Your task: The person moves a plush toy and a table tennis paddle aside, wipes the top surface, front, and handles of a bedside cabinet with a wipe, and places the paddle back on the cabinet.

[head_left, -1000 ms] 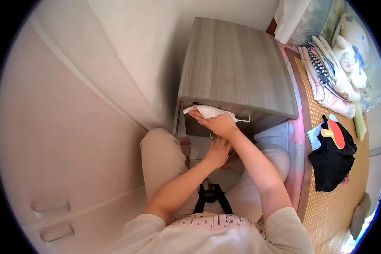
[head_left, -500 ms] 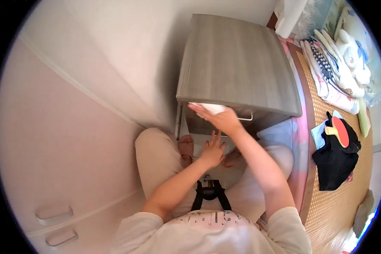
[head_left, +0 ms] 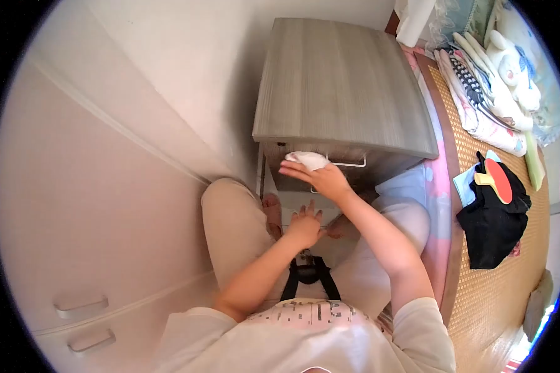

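A white cloth is in my right hand, spread under the palm and fingers against the upper drawer front of a grey wood-grain cabinet. The fingers of that hand point left, and the drawer's white bar handle runs just right of the cloth. My left hand hangs lower, between my knees, with its fingers spread and nothing in it. Part of the lower drawer is hidden behind my right hand and forearm.
On the right a bed with a woven mat bears black clothing, a red table tennis paddle, folded bedding and a white plush toy. A pale cupboard with metal handles stands close on the left.
My right hand and the cloth have moved a little down from the cabinet top's edge, over the drawer front. My left hand has drawn slightly back toward my body. The view has shifted slightly.
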